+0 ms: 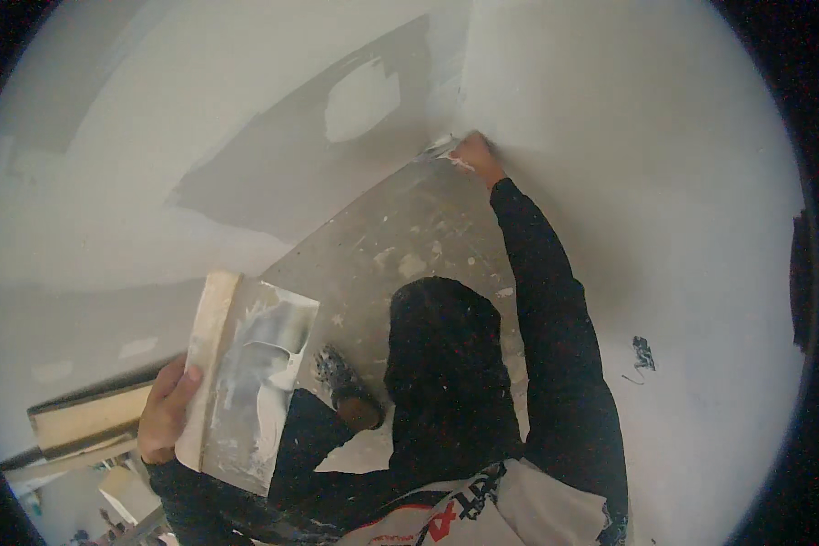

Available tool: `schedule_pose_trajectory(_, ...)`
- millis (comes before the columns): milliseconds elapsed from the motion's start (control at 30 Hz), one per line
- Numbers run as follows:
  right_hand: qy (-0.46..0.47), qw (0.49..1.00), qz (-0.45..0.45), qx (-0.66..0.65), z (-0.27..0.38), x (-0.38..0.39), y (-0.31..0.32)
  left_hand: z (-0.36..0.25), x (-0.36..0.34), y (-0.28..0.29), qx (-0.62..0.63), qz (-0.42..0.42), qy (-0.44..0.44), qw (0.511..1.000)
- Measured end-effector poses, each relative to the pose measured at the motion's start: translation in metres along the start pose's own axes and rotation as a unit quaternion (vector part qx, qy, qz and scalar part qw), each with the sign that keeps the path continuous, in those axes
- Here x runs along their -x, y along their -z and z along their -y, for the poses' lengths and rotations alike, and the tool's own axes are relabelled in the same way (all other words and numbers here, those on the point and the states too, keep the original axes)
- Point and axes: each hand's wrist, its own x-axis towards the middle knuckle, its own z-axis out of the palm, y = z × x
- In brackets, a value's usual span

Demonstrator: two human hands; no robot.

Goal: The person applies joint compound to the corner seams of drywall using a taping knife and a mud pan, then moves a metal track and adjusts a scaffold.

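My left hand (166,409) is wrapped round the pale wooden edge grip of a wide plastering knife (255,373), tilted at the lower left. White filler lies smeared and heaped on its grey metal blade, thickest along the far-right side. Far ahead, my right hand (477,160) is closed on a putty knife (439,148), pressed low into the corner where two walls meet the floor. Only a bit of that blade shows, streaked with white; its handle is hidden in the fingers. White smears mark the right hand.
The left wall (264,182) carries grey damp-looking filler and a white patch (364,100). A plain pale wall (664,200) stands close on my right, with a dark socket opening and wire (642,355). White-spotted floor (382,246) surrounds my bent knee. Boards (96,419) lie at lower left.
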Motion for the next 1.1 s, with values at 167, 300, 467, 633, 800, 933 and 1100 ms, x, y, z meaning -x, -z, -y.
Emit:
schedule_pose_trajectory(167,0.239,0.818,-0.156,0.499,-0.026,-0.015,0.082,0.004,-0.021,-0.016,0.036,0.047,-0.014,0.998)
schedule_pose_trajectory(300,0.083,0.906,-0.014,0.416,0.077,-0.003,0.056,-0.002,-0.014,-0.005,-0.016,0.068,-0.043,0.997)
schedule_pose_trajectory(467,0.06,0.903,-0.08,0.418,0.144,0.059,0.048,-0.002,-0.001,0.002,-0.012,0.03,-0.035,0.999)
schedule_pose_trajectory(633,0.162,0.877,-0.147,0.428,0.048,0.096,0.058,-0.004,-0.004,-0.008,0.002,0.019,-0.032,0.999)
schedule_pose_trajectory(800,0.138,0.906,-0.137,0.375,0.002,0.07,0.047,0.003,-0.011,-0.01,0.013,0.026,-0.03,0.999)
schedule_pose_trajectory(933,0.165,0.887,-0.153,0.404,0.036,0.061,0.033,0.002,-0.014,-0.001,-0.005,0.074,-0.045,0.996)
schedule_pose_trajectory(1100,0.166,0.865,-0.109,0.461,0.102,0.064,0.029,-0.001,-0.011,0.001,-0.015,0.066,-0.045,0.997)
